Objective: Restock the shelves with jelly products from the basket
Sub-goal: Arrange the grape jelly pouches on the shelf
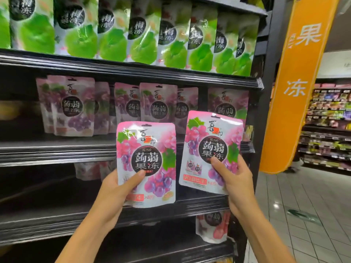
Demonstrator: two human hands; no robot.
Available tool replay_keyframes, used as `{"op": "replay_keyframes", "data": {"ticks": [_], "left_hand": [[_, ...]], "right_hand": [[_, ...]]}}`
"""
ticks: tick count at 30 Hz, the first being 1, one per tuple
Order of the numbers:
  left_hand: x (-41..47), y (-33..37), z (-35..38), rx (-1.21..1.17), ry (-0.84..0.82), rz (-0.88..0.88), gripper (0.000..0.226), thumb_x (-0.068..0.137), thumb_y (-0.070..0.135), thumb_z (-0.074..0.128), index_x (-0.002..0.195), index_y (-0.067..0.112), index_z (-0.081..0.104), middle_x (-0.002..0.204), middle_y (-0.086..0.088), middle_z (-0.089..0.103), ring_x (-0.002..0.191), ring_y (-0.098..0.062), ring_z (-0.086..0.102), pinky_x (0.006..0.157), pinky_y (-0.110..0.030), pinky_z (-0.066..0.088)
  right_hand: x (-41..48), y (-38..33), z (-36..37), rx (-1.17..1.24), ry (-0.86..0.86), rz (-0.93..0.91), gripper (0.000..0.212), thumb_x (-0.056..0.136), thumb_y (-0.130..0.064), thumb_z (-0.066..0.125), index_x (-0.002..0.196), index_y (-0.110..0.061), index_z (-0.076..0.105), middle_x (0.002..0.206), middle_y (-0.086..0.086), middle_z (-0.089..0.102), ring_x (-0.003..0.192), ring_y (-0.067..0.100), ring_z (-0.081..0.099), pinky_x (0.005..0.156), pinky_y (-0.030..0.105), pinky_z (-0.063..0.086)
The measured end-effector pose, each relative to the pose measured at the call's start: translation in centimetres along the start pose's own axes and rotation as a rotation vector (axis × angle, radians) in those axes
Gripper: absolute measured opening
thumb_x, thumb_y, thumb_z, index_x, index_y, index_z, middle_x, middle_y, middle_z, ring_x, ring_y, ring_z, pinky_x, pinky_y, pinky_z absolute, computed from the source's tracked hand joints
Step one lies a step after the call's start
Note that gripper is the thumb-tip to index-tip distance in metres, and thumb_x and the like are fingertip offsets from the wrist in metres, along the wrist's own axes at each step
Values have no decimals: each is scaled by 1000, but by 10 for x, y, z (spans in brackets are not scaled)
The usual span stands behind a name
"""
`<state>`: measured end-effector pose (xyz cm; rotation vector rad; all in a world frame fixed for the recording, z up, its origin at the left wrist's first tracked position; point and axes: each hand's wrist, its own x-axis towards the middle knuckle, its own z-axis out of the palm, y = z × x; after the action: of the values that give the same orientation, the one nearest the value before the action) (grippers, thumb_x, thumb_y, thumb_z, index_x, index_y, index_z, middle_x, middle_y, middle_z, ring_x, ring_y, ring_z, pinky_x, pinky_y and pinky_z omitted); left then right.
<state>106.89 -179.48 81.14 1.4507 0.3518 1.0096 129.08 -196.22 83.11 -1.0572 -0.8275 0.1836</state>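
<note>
Up close, the left hand (115, 188) grips one glossy pink-and-purple grape jelly pouch (150, 149) by its lower edge, thumb on the front. The right hand (233, 179) clamps a second matching pouch (210, 141) just to its right, both upright. Behind them, on the black metal shelf (57, 149), stands a gappy row of the same grape pouches (157, 105). I'd slot each in upright, label out, into those gaps, not up with the green pouches (140, 35) farther above. Basket's not in view.
</note>
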Motion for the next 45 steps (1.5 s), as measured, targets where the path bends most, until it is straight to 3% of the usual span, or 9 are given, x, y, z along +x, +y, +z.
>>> {"op": "replay_keyframes", "data": {"ticks": [7, 12, 15, 20, 25, 28, 35, 42, 45], "left_hand": [[11, 6, 18, -7, -18, 34, 53, 62, 50, 82, 108, 27, 71, 105, -8, 76, 94, -28, 74, 61, -34, 60], [14, 8, 26, 1, -34, 53, 50, 64, 50, 82, 107, 29, 72, 105, -8, 76, 95, -28, 74, 61, -32, 59], [16, 6, 29, -7, -12, 55, 51, 63, 50, 83, 108, 28, 72, 107, -8, 75, 97, -27, 73, 70, -38, 60], [16, 3, 30, -20, 11, 65, 49, 60, 48, 83, 104, 29, 73, 105, -9, 76, 92, -27, 74, 60, -32, 59], [18, -2, 31, 13, 41, 65, 53, 59, 51, 82, 106, 30, 72, 103, -8, 76, 90, -27, 75, 55, -32, 58], [22, -6, 32, 16, 62, 60, 53, 58, 51, 81, 105, 30, 72, 103, -8, 76, 91, -27, 74, 57, -35, 59], [29, -12, 41, 10, 45, 48, 50, 60, 50, 82, 105, 30, 72, 105, -8, 76, 94, -27, 74, 61, -35, 60], [32, -10, 52, 29, 63, 35, 34, 72, 38, 75, 104, 27, 73, 104, -8, 76, 95, -28, 74, 78, -49, 59], [32, -7, 55, 32, 64, 35, 33, 73, 38, 75, 103, 27, 73, 103, -8, 76, 94, -27, 74, 68, -42, 61]], "right_hand": [[69, -15, 11, -49, 42, -73, 38, 76, -31, 83, 109, -22, 66, 95, 0, 76, 86, 19, 72, 67, 24, 56], [111, -24, 21, -153, 100, -64, 56, 72, -39, 85, 116, -11, 63, 113, 11, 70, 106, 31, 67, 95, 51, 53], [127, -26, 24, -214, 124, -103, 51, 72, -41, 85, 111, -15, 65, 107, 5, 71, 103, 26, 67, 93, 46, 54], [139, -20, 25, -287, 121, -112, 86, 75, -44, 81, 142, -7, 43, 142, 8, 53, 131, 24, 49, 110, 45, 41], [136, -18, 9, -448, 35, -176, 82, 75, -50, 78, 135, -4, 46, 137, 9, 55, 120, 16, 51, 107, 42, 43], [135, -19, -5, -526, -17, -196, 68, 73, -45, 82, 121, -5, 54, 124, 16, 64, 113, 28, 61, 100, 46, 49], [132, -19, -23, -595, -53, -197, 49, 71, -29, 87, 111, -15, 64, 97, -6, 75, 85, 7, 71, 85, 37, 58], [138, -15, -18, -766, 45, -188, 61, 72, -45, 83, 119, -15, 59, 106, 2, 72, 99, 24, 67, 99, 52, 46], [136, -11, -21, -845, 107, -222, 62, 73, -52, 79, 120, -18, 59, 97, -4, 70, 96, 21, 66, 99, 54, 45]]}}
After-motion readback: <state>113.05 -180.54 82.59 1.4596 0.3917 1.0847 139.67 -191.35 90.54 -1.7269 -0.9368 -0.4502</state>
